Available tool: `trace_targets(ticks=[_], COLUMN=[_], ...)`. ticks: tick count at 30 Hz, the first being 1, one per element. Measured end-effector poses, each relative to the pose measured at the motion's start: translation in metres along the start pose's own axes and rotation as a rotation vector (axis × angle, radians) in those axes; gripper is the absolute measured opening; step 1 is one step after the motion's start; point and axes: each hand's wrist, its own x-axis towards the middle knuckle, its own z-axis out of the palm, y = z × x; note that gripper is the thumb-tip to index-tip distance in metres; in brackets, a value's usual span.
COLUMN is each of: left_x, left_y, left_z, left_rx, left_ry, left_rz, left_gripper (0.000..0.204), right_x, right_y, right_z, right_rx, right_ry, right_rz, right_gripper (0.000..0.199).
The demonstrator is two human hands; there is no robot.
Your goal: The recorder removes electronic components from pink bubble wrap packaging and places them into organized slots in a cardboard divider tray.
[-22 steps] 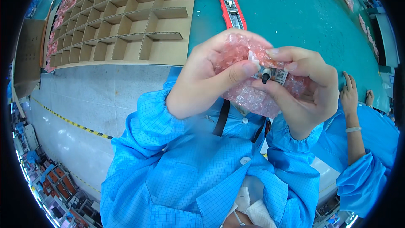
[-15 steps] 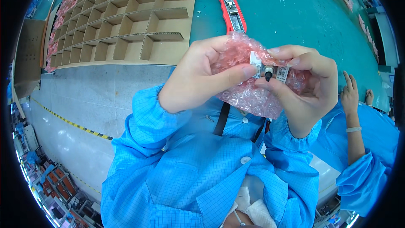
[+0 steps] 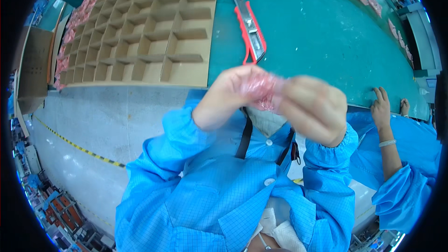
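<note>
Pink bubble wrap (image 3: pixel 262 89) is bunched between my two hands, above the front edge of the green table. My left hand (image 3: pixel 227 92) is closed round its left side. At its right end my right hand (image 3: pixel 317 108) is curled closed against the wrap, blurred by motion. The small metal part with a black tip and white labels is out of sight now, apparently covered by wrap and fingers. Just beyond my hands lies a red utility knife (image 3: pixel 251 31) with its blade pointing away.
A cardboard divider grid (image 3: pixel 140 32) stands at the far left of the green table (image 3: pixel 317 32), with pink wrap along its left side. Another person's hand (image 3: pixel 381 112) rests at the table's right edge. More pink wrap pieces (image 3: pixel 374 6) lie at the far right.
The wrap has gone from spread open round the metal part to a small tight bundle. My hands moved slightly down and closer together. The knife now shows in full.
</note>
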Motion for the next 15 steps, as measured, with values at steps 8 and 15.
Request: trace_targets(ticks=[8,15], left_x=[-0.008,0.013], left_y=[-0.002,0.016], left_z=[0.022,0.02], left_rx=[0.048,-0.01], left_ry=[0.111,0.118], left_rz=[-0.006,0.078], left_gripper=[0.028,0.031], right_x=[0.017,0.049], right_y=[0.019,0.039], right_z=[-0.028,-0.031], right_rx=[-0.088,-0.018], right_ry=[-0.133,-0.114], right_rz=[-0.159,-0.3], right_gripper=[0.023,0.026])
